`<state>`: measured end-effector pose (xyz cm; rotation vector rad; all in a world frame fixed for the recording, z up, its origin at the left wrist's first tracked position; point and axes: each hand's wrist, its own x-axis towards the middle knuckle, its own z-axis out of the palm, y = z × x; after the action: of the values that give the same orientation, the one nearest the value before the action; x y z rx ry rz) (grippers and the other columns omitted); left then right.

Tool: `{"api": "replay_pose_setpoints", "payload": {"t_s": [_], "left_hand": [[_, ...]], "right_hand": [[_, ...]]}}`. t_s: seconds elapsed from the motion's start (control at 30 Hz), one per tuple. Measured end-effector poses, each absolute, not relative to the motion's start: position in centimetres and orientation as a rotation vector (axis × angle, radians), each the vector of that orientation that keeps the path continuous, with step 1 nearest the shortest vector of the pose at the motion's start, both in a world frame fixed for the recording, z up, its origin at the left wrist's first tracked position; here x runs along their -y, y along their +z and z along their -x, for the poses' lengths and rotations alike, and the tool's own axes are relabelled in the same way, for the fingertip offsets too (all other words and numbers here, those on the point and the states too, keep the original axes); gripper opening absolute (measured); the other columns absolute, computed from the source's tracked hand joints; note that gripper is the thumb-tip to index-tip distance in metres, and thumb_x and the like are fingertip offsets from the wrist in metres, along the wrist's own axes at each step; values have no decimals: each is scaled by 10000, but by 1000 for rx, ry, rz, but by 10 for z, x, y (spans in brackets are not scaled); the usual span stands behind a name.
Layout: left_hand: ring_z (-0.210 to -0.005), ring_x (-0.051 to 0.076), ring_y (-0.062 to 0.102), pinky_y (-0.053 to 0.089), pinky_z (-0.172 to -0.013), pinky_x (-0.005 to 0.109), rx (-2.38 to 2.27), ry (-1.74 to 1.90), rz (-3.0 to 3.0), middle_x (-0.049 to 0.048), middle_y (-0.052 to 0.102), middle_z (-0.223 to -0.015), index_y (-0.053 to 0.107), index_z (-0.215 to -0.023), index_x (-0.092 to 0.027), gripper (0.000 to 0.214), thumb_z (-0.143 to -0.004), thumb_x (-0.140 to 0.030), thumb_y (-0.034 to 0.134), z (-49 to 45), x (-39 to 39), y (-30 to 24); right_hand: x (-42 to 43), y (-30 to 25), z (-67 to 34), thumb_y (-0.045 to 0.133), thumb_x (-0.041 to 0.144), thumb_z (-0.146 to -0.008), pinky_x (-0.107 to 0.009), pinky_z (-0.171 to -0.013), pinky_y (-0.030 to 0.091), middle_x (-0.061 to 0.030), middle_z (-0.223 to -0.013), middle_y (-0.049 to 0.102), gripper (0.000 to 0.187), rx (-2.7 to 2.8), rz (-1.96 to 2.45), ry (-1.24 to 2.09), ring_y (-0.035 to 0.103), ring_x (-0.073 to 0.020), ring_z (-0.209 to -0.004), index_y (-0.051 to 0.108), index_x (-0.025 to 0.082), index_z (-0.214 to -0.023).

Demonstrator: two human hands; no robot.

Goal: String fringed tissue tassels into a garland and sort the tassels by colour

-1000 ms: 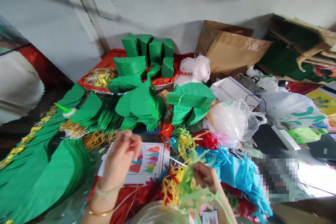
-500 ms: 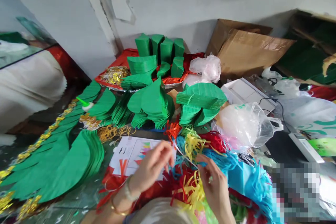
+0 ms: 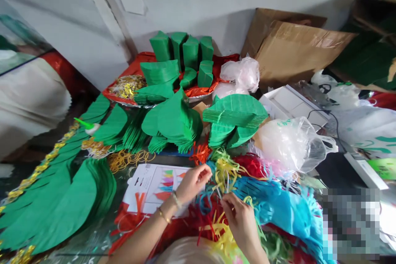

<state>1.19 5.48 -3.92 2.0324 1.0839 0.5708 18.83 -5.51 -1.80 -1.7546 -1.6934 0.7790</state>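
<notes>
My left hand (image 3: pixel 194 181) has its fingers curled into a pinch above the edge of a white printed card (image 3: pixel 140 187) that shows coloured pennants. What lies between those fingertips, if anything, is too small to make out. My right hand (image 3: pixel 243 218) pinches a thin white string (image 3: pixel 219 192) at its fingertips. Just beyond the hands lies a yellow paper tassel (image 3: pixel 225 169), beside an orange tassel (image 3: pixel 200 152) and a red one (image 3: pixel 249 166). Yellow fringe (image 3: pixel 221 233) and red fringe hang below my hands. A blue fringed paper bundle (image 3: pixel 281 202) spreads to the right.
Stacks of green cut paper (image 3: pixel 168 121) stand across the table, with a large leaf-shaped stack (image 3: pixel 71 210) at left. Rubber bands (image 3: pixel 131 160), a green-tipped glue bottle (image 3: pixel 89 127), a clear plastic bag (image 3: pixel 287 144), an open white box (image 3: pixel 293 105) and a cardboard box (image 3: pixel 297 55) surround the work area.
My left hand has moved right and slightly up, fingers now drawn together. My right hand has shifted left, its fingertips closing at the string. The camera view has shifted slightly.
</notes>
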Motion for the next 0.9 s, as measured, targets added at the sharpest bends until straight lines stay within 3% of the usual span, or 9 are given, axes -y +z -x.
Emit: {"api": "replay_pose_setpoints", "payload": {"t_s": [0.13, 0.23, 0.37, 0.5, 0.6, 0.73, 0.8, 0.9], "left_hand": [[-942, 189, 608, 478, -876, 331, -1069, 462, -2311, 43, 636, -898, 641, -795, -191, 204, -902, -112, 486, -18, -101, -85], [-1031, 212, 575, 459, -924, 375, -997, 384, -2446, 61, 634, -952, 626, -722, -183, 241, -868, -43, 496, -22, -118, -106], [-1033, 220, 572, 459, -911, 393, -1002, 331, -2558, 71, 638, -1040, 625, -750, -178, 243, -883, -41, 475, -19, -120, -109], [-1168, 294, 515, 405, -963, 486, -1143, 377, -2599, 131, 603, -1206, 638, -883, -165, 193, -915, -101, 459, -2, -116, -80], [-1037, 264, 584, 401, -951, 453, -1262, 461, -2532, 119, 666, -1061, 630, -961, -168, 202, -946, -162, 428, 15, -107, -45], [-671, 164, 573, 435, -670, 272, -1312, 597, -1977, 8, 628, -712, 622, -946, -189, 243, -949, -362, 452, 24, -86, -7], [-607, 131, 525, 397, -582, 221, -1189, 655, -1580, -26, 570, -652, 628, -939, -182, 310, -915, -458, 491, 21, -72, 2], [-622, 118, 508, 400, -590, 207, -1026, 714, -1120, -25, 551, -662, 662, -942, -152, 371, -837, -502, 598, 9, -50, 9]], "right_hand": [[47, -21, -193, 412, 391, -968, -211, -516, 395, 11, -587, 603, 282, 1562, 1787, 881, 547, -131, -478, 578, 209, -831], [40, -19, -195, 406, 382, -968, -208, -527, 408, -2, -641, 631, 260, 1447, 1740, 991, 565, -127, -489, 551, 199, -852], [32, -17, -193, 432, 332, -951, -196, -530, 369, 13, -640, 575, 211, 1465, 1719, 933, 508, -108, -513, 528, 191, -828], [25, -14, -188, 461, 360, -948, -192, -513, 317, 37, -602, 511, 233, 1484, 1767, 860, 413, -91, -494, 535, 187, -810], [19, -7, -183, 476, 371, -944, -193, -507, 302, 42, -574, 478, 250, 1498, 1749, 837, 388, -91, -495, 568, 179, -814], [11, 7, -173, 486, 378, -942, -199, -479, 267, 55, -538, 423, 270, 1497, 1678, 814, 344, -81, -467, 589, 164, -814], [9, 14, -168, 496, 380, -935, -204, -463, 241, 71, -514, 368, 267, 1486, 1647, 776, 312, -76, -449, 593, 161, -816], [8, 23, -163, 518, 363, -921, -206, -460, 227, 81, -524, 323, 239, 1456, 1600, 721, 282, -74, -460, 588, 161, -816]]}}
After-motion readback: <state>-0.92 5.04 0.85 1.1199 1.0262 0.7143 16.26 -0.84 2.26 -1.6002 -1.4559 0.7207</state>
